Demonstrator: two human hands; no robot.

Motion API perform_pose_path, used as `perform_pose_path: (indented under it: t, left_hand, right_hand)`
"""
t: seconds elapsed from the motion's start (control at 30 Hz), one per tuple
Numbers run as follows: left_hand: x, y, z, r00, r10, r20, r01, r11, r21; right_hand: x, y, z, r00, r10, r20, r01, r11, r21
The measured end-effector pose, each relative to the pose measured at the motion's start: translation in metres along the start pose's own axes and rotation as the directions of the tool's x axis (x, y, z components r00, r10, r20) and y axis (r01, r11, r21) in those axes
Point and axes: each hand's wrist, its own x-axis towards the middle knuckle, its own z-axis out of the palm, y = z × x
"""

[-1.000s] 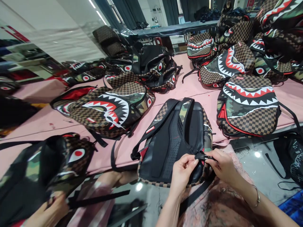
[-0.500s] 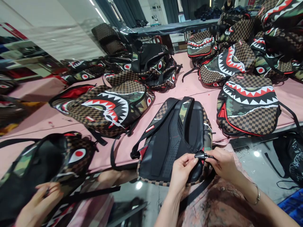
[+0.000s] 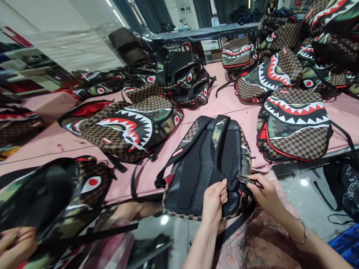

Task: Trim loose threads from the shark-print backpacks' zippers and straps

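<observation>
A backpack lies face down at the near edge of the pink table, its black padded back and camo shoulder straps facing up. My left hand pinches the backpack's lower right corner by a black strap end. My right hand grips a small black strap buckle at the same corner, fingers closed on it. Both hands sit a few centimetres apart over the table's front edge.
Several shark-mouth checkered backpacks cover the table, one at centre left and one at right, with a heap at back right. Another person's hand handles a bag at lower left. A black bag lies on the floor.
My left hand shifted down and left onto the backpack's corner. My right hand drew the buckle slightly to the right. The other person's hand moved down-left, out toward the frame corner.
</observation>
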Motion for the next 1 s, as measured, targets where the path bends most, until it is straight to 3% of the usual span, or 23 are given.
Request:
perform_pose_path:
  t: [0.13,0.33,0.43,0.53,0.6,0.63,0.7,0.73,0.8,0.87,0.93,1.0]
  left_hand:
    - [-0.002,0.004,0.004,0.995,-0.096,0.019,0.097,0.992,-0.076]
    - [-0.004,0.004,0.005,0.991,-0.129,0.035,0.131,0.987,-0.097]
    - [-0.004,0.001,0.004,0.995,-0.096,0.024,0.097,0.994,-0.058]
    - [-0.008,-0.002,0.004,0.998,0.056,-0.014,-0.053,0.99,0.129]
    - [-0.012,-0.003,0.002,0.979,0.203,-0.004,-0.188,0.916,0.354]
    - [-0.014,-0.004,0.0,0.955,0.295,0.022,-0.27,0.837,0.477]
    - [-0.019,-0.004,-0.005,0.85,0.512,0.123,-0.451,0.587,0.673]
    - [-0.02,-0.004,-0.008,0.759,0.624,0.186,-0.531,0.427,0.732]
    - [-0.02,-0.006,-0.015,0.535,0.788,0.306,-0.614,0.114,0.781]
    - [-0.018,-0.008,-0.021,0.35,0.848,0.398,-0.611,-0.115,0.783]
    - [-0.015,-0.013,-0.023,0.238,0.855,0.461,-0.571,-0.261,0.778]
    - [-0.013,-0.024,-0.02,0.19,0.841,0.506,-0.528,-0.347,0.775]
  right_hand:
    - [-0.006,0.001,-0.005,0.971,-0.226,0.073,0.238,0.925,-0.298]
    - [-0.004,0.001,0.001,0.94,-0.322,0.114,0.334,0.798,-0.502]
    - [-0.003,-0.001,0.001,0.949,-0.306,0.075,0.309,0.861,-0.404]
    - [-0.001,-0.002,-0.001,0.98,-0.199,0.013,0.199,0.973,-0.119]
    - [0.003,-0.001,-0.001,0.999,-0.048,-0.006,0.048,0.996,0.069]
    - [0.006,-0.001,0.0,0.999,0.036,-0.005,-0.035,0.989,0.142]
    - [0.011,0.0,0.004,0.985,0.171,0.019,-0.17,0.952,0.253]
    - [0.013,0.0,0.008,0.976,0.215,0.039,-0.216,0.929,0.3]
    - [0.016,0.0,0.015,0.963,0.252,0.095,-0.269,0.886,0.379]
    - [0.018,-0.002,0.021,0.957,0.256,0.14,-0.292,0.85,0.439]
    - [0.019,-0.004,0.026,0.954,0.254,0.158,-0.299,0.83,0.471]
    - [0.026,-0.007,0.029,0.953,0.269,0.139,-0.302,0.827,0.474]
